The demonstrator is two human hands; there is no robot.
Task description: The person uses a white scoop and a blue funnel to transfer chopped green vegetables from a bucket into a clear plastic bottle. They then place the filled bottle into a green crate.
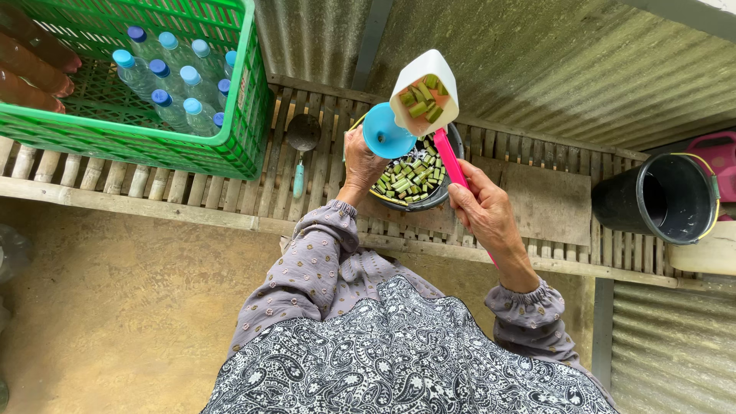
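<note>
Right hand (483, 211) closed around pink handle (452, 165) of white plastic scoop (424, 92), raised just beyond grip, loaded with cut green stalk pieces. Left hand (360, 165) gripping blue funnel (383, 134), touching scoop. Below: dark round bowl (452, 188) of same pieces on slatted wooden surface (537, 222). Likely light, rigid, wet-slick; best held at handle.

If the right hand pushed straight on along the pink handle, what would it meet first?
Probably the blue funnel held by the left hand: the right hand aims the white scoop there. Depth is unclear; it may pass above.
</note>
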